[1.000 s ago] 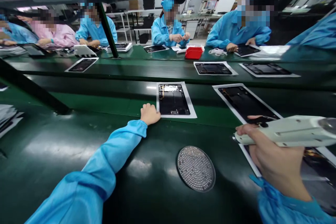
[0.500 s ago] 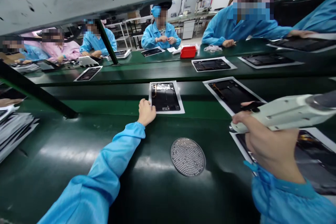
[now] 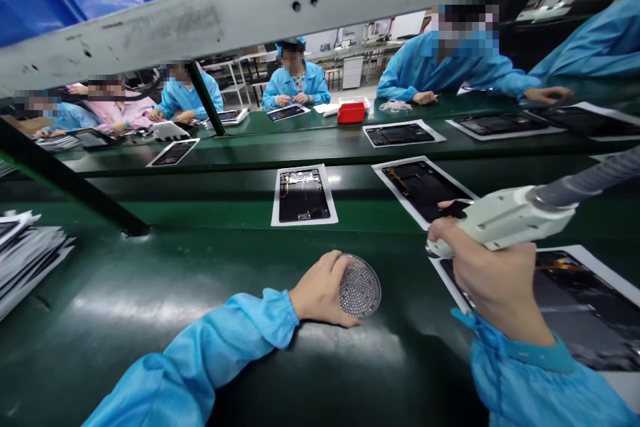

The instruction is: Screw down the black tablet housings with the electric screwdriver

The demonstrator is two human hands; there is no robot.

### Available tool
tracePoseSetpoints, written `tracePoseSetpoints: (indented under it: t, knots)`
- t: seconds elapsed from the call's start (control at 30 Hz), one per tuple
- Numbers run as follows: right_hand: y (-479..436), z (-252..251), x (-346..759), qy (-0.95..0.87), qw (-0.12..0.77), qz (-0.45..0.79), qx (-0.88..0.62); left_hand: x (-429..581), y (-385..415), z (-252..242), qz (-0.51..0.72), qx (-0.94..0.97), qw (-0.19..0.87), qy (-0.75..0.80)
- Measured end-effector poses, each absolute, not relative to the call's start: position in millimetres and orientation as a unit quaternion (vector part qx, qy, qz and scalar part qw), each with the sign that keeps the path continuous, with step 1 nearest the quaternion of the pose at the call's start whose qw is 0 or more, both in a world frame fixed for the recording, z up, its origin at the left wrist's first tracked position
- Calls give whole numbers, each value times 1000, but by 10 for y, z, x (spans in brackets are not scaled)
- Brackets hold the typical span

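Observation:
My left hand (image 3: 323, 288) is curled round the left side of a round, clear-looking disc (image 3: 361, 287) with a grid of small dots or holes. Its thumb lies at the near edge and the fingers at the far edge. In my right hand (image 3: 497, 273) is a pale, gun-shaped tool (image 3: 515, 217) with a ribbed grey hose (image 3: 595, 180), its round nozzle pointing left. Under that hand lies an opened tablet housing (image 3: 585, 293) on white sheeting, partly covered by my wrist and sleeve. Another tablet housing (image 3: 304, 197) sits on its white sheet beyond my left hand.
More tablet housings (image 3: 417, 187) lie along the green bench. A stack of sheeted panels (image 3: 33, 257) stands at the left edge. A dark slanted post (image 3: 70, 177) and a grey overhead beam (image 3: 250, 10) cross the view. Several co-workers sit opposite, near a red bin (image 3: 351, 112).
My left hand has left the edge of the far tablet housing and come nearer and to the right, closing round the dotted disc. My right hand still holds the gun-shaped tool. The view has shifted slightly.

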State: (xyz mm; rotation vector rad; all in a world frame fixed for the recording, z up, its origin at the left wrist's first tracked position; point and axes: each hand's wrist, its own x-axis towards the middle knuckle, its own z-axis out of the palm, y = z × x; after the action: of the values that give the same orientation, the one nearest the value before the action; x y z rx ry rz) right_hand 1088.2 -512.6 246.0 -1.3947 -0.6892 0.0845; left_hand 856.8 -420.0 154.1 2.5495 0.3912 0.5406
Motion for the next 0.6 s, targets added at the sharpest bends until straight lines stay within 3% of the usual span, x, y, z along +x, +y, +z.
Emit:
tracePoseSetpoints:
  t: [0.13, 0.4, 0.6]
  knots:
    - [-5143, 2486, 10874, -304, 710, 57, -633, 8693, -3917, 1641, 155, 934, 262, 186]
    - [-5141, 2428, 10918, -285, 699, 58, -653, 8047, -2810, 1932, 136, 766, 167, 605]
    - [-5140, 2442, 10915, -276, 683, 48, -674, 7869, -2493, 1747, 164, 667, 248, 683]
